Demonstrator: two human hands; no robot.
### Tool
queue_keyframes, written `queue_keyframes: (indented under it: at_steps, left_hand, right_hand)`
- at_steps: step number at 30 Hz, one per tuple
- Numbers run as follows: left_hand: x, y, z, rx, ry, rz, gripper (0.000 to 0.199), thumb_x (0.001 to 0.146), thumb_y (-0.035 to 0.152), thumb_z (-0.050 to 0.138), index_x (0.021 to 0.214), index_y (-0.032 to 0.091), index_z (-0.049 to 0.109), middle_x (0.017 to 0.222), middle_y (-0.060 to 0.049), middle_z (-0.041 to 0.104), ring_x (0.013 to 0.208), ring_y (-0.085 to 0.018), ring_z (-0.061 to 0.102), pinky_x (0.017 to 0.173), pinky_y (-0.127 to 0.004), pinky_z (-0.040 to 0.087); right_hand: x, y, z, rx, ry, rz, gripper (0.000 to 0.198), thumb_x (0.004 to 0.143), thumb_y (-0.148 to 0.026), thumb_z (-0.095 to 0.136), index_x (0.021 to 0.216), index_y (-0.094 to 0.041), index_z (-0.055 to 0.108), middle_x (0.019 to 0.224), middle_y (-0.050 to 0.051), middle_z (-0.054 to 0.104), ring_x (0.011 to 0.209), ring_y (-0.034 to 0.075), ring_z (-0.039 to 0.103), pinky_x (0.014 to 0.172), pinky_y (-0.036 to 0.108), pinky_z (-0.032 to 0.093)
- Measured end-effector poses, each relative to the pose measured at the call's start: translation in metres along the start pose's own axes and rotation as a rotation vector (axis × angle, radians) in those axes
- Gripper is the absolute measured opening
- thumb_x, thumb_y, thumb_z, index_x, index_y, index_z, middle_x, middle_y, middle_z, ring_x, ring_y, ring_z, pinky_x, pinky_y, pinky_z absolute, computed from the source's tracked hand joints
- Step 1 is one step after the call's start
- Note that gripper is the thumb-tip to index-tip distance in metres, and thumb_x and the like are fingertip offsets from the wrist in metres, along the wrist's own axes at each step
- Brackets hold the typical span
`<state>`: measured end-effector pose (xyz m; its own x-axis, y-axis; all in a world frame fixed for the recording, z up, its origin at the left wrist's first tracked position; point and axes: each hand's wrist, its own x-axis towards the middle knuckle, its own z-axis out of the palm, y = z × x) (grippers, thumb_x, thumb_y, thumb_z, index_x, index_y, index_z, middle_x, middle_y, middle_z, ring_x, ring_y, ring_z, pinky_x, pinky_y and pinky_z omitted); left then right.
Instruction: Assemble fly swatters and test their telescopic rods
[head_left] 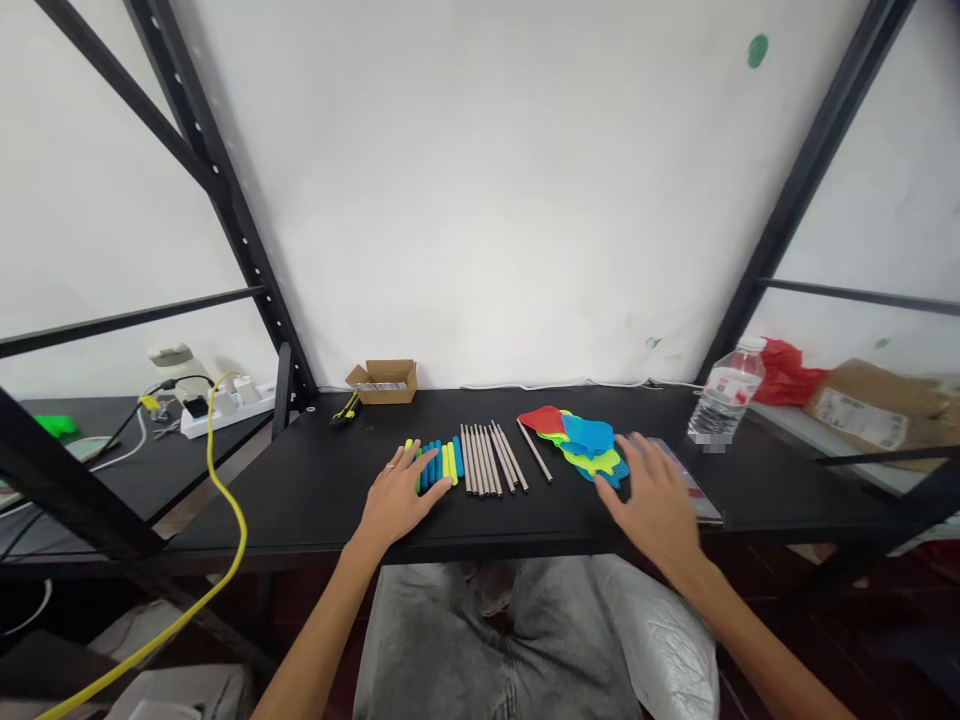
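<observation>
My left hand [397,497] rests over the left end of a row of blue and yellow-green handle-like sticks [446,461], fingers spread and some sticks hidden beneath it. To the right of them, several slim silver-grey metal rods [484,460] lie side by side, with one rod [535,452] set apart at an angle. A loose pile of flat red, blue and yellow-green plastic pieces [589,437] overlaps beyond that single rod. At the pile's right edge is my right hand [656,500], slightly blurred, its fingers apart and nothing visible in it. Under and beside this hand lies a flat clear plastic packet [703,505].
At the back left are an open cardboard box [390,382] and a black-and-yellow utility knife [346,411]. A water bottle [724,393] stands at the right. Black metal posts [247,240] flank the black table [315,510]; a yellow cable [225,480] hangs at the left.
</observation>
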<state>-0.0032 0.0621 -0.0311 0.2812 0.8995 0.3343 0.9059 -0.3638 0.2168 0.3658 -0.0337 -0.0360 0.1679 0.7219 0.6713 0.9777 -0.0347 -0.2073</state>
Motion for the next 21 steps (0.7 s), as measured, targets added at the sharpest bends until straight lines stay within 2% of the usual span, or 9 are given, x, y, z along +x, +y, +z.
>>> queue_keyframes:
  at_steps: [3, 6, 9, 15, 18, 21]
  left_hand:
    - [0.0, 0.003, 0.003, 0.006, 0.051, -0.003, 0.059, 0.092, 0.064, 0.033, 0.136, 0.029, 0.053, 0.151, -0.006, 0.041, 0.14, -0.031, 0.034, 0.106, -0.046, 0.04]
    - [0.0, 0.001, 0.003, -0.004, 0.08, -0.01, 0.055, 0.094, 0.06, 0.032, 0.133, 0.028, 0.055, 0.148, -0.005, 0.045, 0.14, -0.029, 0.035, 0.107, -0.043, 0.041]
    - [-0.001, -0.001, 0.003, -0.013, 0.079, -0.015, 0.053, 0.095, 0.057, 0.032, 0.134, 0.028, 0.055, 0.147, -0.005, 0.046, 0.14, -0.028, 0.036, 0.108, -0.043, 0.04]
    - [-0.002, -0.001, 0.003, -0.03, 0.086, -0.012, 0.051, 0.096, 0.056, 0.034, 0.131, 0.027, 0.057, 0.147, -0.005, 0.046, 0.14, -0.028, 0.036, 0.108, -0.043, 0.039]
    - [-0.003, 0.001, -0.001, -0.042, 0.169, -0.051, 0.049, 0.097, 0.053, 0.033, 0.127, 0.026, 0.06, 0.144, -0.005, 0.05, 0.137, -0.028, 0.04, 0.11, -0.043, 0.037]
    - [-0.005, -0.001, -0.004, -0.043, 0.25, -0.148, 0.048, 0.098, 0.049, 0.031, 0.126, 0.024, 0.061, 0.141, -0.008, 0.053, 0.134, -0.029, 0.044, 0.112, -0.048, 0.031]
  right_hand:
    - [-0.018, 0.047, -0.018, -0.244, -0.101, 0.164, 0.081, 0.082, -0.061, 0.051, 0.148, -0.016, 0.033, 0.14, 0.022, 0.046, 0.121, 0.043, 0.049, 0.09, 0.053, 0.044]
    - [-0.022, 0.075, -0.023, -0.33, -0.206, 0.219, 0.081, 0.085, -0.061, 0.046, 0.148, -0.013, 0.03, 0.114, 0.021, 0.063, 0.101, 0.039, 0.061, 0.082, 0.048, 0.046]
    - [-0.01, 0.09, -0.018, -0.373, -0.204, 0.257, 0.08, 0.087, -0.059, 0.042, 0.148, -0.009, 0.028, 0.1, 0.02, 0.067, 0.095, 0.039, 0.062, 0.079, 0.047, 0.045]
    - [0.017, 0.124, -0.005, -0.372, -0.177, 0.39, 0.082, 0.083, -0.064, 0.043, 0.142, -0.006, 0.038, 0.102, 0.024, 0.066, 0.096, 0.043, 0.061, 0.075, 0.049, 0.045]
    - [0.017, 0.124, 0.001, -0.34, -0.088, 0.356, 0.077, 0.085, -0.06, 0.042, 0.141, -0.007, 0.041, 0.11, 0.025, 0.064, 0.103, 0.044, 0.058, 0.081, 0.052, 0.045]
    - [0.011, 0.099, 0.012, -0.197, 0.025, 0.131, 0.065, 0.09, -0.051, 0.041, 0.141, -0.011, 0.042, 0.127, 0.021, 0.058, 0.118, 0.038, 0.052, 0.096, 0.051, 0.04]
